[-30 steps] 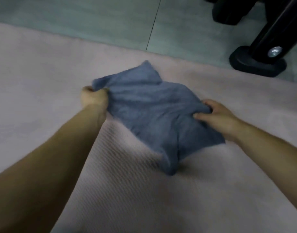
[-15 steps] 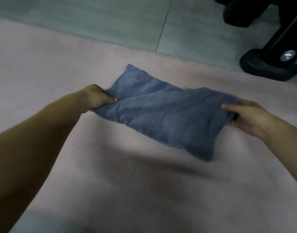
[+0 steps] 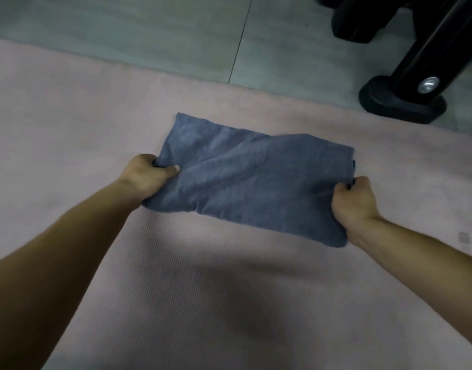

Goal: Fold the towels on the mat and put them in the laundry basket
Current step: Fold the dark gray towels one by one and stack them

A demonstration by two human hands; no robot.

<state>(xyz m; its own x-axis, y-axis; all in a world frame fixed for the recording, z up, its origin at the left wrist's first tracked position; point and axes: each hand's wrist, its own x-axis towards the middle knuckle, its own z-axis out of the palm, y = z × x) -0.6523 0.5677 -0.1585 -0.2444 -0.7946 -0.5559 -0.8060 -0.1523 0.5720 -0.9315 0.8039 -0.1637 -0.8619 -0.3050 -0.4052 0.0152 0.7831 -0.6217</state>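
Observation:
A blue-grey towel (image 3: 251,180) is stretched out as a wide rectangle on the pale pink mat (image 3: 69,124), with a few creases across its middle. My left hand (image 3: 147,176) grips its left edge, thumb on top of the cloth. At the right edge, my right hand (image 3: 353,201) holds the towel with its fingers curled round the fabric. Both forearms reach in from the bottom corners. No laundry basket is in view.
Beyond the mat's far edge lies grey-green tiled floor (image 3: 149,30). A black metal stand leg with a round foot and a silver bolt (image 3: 405,100) sits at the upper right, close to the mat's edge. Another black shape (image 3: 363,20) stands behind it.
The towel has gone from a bunched, hanging shape to a flat rectangle on the mat. My hands have moved apart, the right one further right, pulling the cloth taut.

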